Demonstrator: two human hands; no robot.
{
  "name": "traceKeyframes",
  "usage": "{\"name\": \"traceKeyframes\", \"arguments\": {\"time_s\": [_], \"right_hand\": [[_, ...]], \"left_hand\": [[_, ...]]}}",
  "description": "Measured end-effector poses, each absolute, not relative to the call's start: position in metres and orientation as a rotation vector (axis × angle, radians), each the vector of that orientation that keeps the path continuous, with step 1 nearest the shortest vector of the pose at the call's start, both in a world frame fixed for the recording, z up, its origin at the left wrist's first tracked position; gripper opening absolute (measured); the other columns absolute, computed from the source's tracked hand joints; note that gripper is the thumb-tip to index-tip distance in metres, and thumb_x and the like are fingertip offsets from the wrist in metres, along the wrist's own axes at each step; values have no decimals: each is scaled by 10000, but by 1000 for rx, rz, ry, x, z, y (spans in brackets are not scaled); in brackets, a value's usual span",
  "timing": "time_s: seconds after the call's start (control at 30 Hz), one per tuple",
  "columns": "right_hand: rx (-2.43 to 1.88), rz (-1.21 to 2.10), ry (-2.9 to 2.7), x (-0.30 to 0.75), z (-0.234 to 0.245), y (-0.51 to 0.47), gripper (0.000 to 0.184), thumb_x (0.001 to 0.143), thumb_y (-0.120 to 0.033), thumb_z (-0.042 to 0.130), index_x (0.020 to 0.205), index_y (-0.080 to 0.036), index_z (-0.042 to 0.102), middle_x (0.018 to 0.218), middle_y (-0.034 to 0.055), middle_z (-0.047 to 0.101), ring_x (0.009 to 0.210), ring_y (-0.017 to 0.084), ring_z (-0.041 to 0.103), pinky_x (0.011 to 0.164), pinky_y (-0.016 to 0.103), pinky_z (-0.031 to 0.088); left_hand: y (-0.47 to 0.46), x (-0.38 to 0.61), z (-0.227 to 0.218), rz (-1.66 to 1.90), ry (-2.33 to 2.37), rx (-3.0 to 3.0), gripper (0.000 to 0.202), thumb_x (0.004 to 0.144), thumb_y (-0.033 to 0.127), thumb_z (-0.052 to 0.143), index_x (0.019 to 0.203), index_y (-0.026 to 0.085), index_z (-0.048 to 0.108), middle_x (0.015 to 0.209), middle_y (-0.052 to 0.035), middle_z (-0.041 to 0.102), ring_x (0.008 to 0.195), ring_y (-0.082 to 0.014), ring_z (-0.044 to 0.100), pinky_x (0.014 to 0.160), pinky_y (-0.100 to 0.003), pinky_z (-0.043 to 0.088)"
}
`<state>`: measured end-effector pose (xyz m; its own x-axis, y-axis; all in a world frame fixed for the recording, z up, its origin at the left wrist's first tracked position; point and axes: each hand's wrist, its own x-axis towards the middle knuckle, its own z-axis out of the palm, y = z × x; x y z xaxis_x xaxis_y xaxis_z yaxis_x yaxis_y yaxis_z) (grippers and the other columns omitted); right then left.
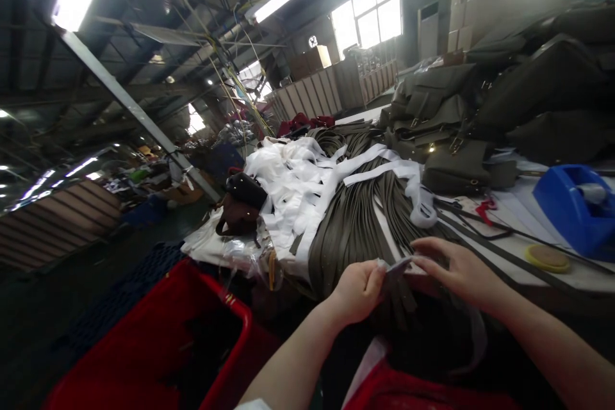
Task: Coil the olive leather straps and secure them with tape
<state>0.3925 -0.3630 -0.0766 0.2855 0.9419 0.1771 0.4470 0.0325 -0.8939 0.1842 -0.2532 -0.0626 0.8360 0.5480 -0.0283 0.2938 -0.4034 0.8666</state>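
Between my two hands, at the table's front edge, is a short greyish strap end (400, 265), slightly blurred. My left hand (358, 291) is closed, pinching its left end between thumb and fingers. The thumb and fingertips of my right hand (449, 269) meet at the other end. Just behind them, a thick bundle of dark olive straps (353, 230) spreads over the table, with ends hanging off the edge. White strips (293, 182) lie heaped to its left and partly across it. A thin pale loop of strip (478, 339) hangs below my right hand.
On the right stand a blue tape dispenser (571, 211) and a yellow roll (546, 258). Dark olive bags (456, 163) pile up behind. A brown and black bag (243, 205) sits at the table's left. A red bin (202, 288) stands at lower left.
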Motion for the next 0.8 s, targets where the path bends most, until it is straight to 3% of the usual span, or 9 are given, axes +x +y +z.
{"name": "traceKeyframes", "arguments": {"time_s": [0.1,0.2,0.43,0.53,0.63,0.7,0.8], "right_hand": [[-1542,481,-1516,382,-83,-364,520,823,-318,625,1328,-217,558,1266,118,651,1153,304,611,1018,455,465],[-1485,667,-1667,364,-90,-366,540,841,-210,539,1380,-217,518,1337,110,627,1201,274,604,1047,424,461],[-1498,886,-1630,369,-104,-354,305,957,-279,399,1124,-229,649,1070,69,728,993,260,663,901,393,500],[-1458,1030,-1588,351,-119,-356,277,956,-304,430,1031,-217,682,1014,62,734,935,255,669,851,365,512],[-1400,1259,-1586,317,-124,-367,206,877,-226,531,974,-198,710,944,51,737,885,245,673,810,336,518],[-1284,1422,-1547,303,-116,-377,192,852,-209,569,968,-197,722,918,40,735,877,228,668,809,314,510],[-1133,1480,-1346,314,-95,-385,231,884,-375,610,982,-191,711,761,19,690,716,178,626,683,274,487]], "left_hand": [[-251,186,-63,173,603,1653,640,905,741,325,688,182,549,389,67,396,320,-99,333,411,-241,289],[-248,186,-59,111,536,1402,656,863,759,410,688,152,584,355,91,362,296,-81,312,441,-247,361],[-251,181,-57,0,372,1270,541,803,645,670,884,110,646,485,64,492,408,-82,451,582,-261,436],[-251,192,-56,297,380,1066,493,822,585,685,912,102,649,542,68,476,442,-72,441,714,-310,490],[-240,204,-53,695,400,1042,460,847,560,662,1007,131,617,654,52,487,552,-98,494,854,-357,485],[-230,206,-55,935,479,1301,425,896,569,584,1006,158,588,746,5,540,682,-147,548,901,-379,466],[-223,198,-67,1005,633,1911,422,950,564,460,975,157,568,878,-96,602,836,-228,574,912,-427,451]]}}
